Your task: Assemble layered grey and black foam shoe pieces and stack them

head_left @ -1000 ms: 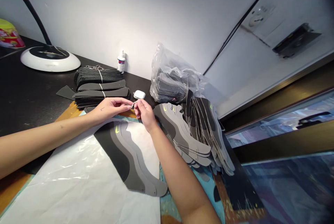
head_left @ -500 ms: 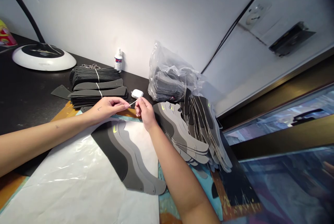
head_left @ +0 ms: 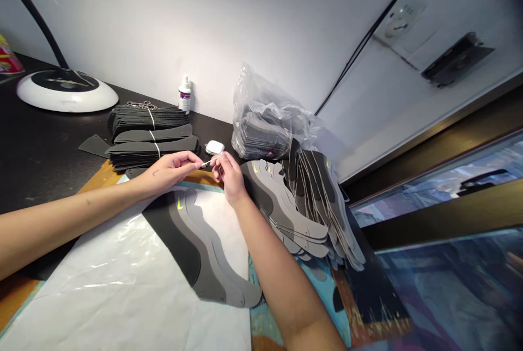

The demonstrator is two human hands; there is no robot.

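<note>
**A:** Compared with a moment ago, the left hand [head_left: 171, 170] and the right hand [head_left: 229, 177] have moved a little apart, and now a thin pale strand [head_left: 208, 162] is showing between them. Which way does it point?

**B:** Its long axis lies almost level, from left to right, and the right end rises a little. I cannot tell if it is string or wire, because it is too small.

**A:** And how are the hands?

**B:** Both are almost closed. The thumb and fingers of each hand pinch one end of the strand, near the middle of the frame.

**A:** What is around it?

**B:** Just above it sits a small white case [head_left: 214, 147], near but not touching. To the left are bundles of black cut pieces [head_left: 151, 135] tied with white string [head_left: 153, 135], on a black tabletop [head_left: 44, 149]. Upper right of them is a clear plastic bag [head_left: 261, 127] with dark pieces inside.

**A:** And below the hands?

**B:** A layered gray and black cut-out [head_left: 196, 247] with a yellow mark lies on a white plastic sheet [head_left: 102, 285]. On the right, a fan of gray pieces [head_left: 302, 215] is just beside the right hand.
</note>
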